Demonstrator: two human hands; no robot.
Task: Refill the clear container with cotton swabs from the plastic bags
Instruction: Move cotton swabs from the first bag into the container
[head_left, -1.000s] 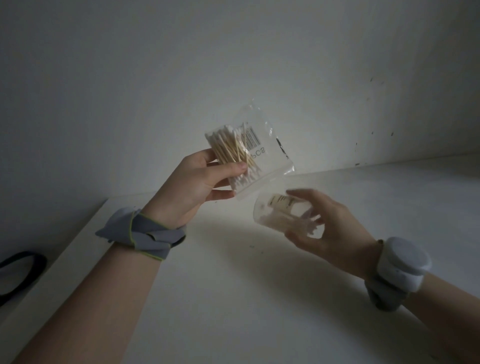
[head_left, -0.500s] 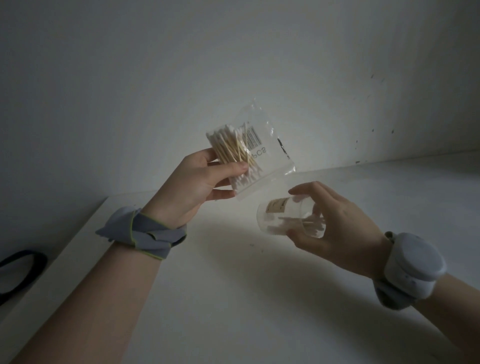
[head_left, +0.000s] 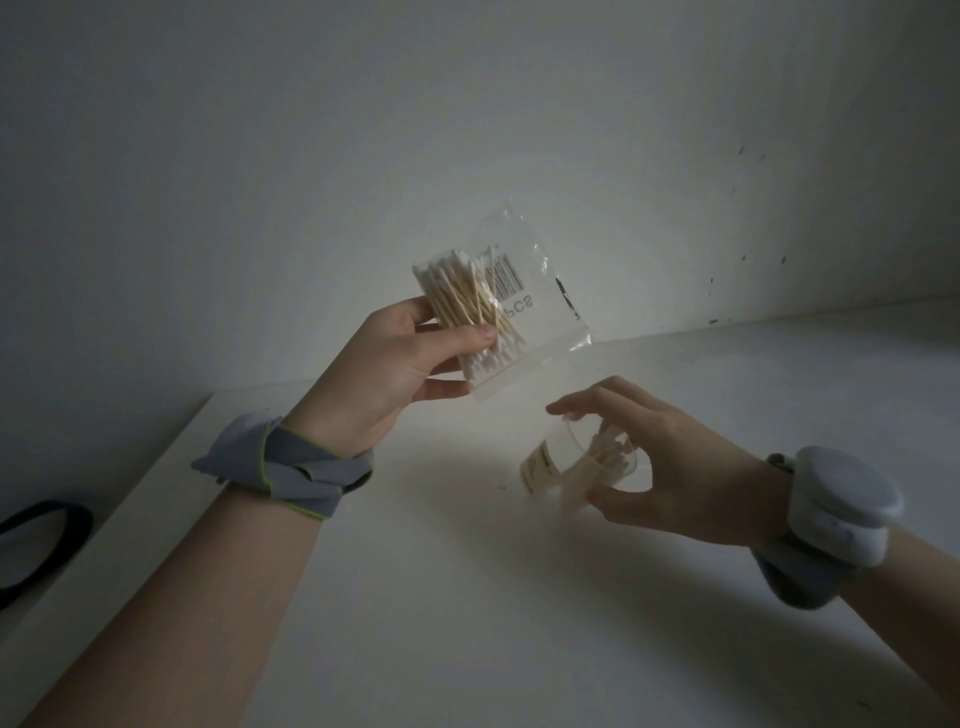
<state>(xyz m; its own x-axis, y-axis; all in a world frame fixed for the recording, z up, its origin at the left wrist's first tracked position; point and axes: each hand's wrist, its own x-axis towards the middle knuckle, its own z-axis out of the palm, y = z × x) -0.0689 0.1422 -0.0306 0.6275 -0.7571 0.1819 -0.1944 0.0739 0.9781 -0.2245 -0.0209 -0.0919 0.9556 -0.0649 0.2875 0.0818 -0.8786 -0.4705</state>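
My left hand (head_left: 400, 364) holds up a clear plastic bag (head_left: 524, 312) with a barcode, thumb across a bundle of wooden cotton swabs (head_left: 467, 306) inside it. Below and to the right, my right hand (head_left: 675, 467) grips the clear container (head_left: 576, 467) between thumb and fingers, just above the white tabletop. The container has a small label and holds several swabs. It is tilted, its open end facing away from me to the left. Bag and container are apart.
The white table (head_left: 467, 597) ends in an edge at the left, beyond which lies a dark band-like object (head_left: 47, 535). A plain wall (head_left: 363, 156) stands close behind. Both wrists wear grey bands.
My right hand has lowered the container toward the tabletop and turned it more upright. The left hand and the bag have stayed in place.
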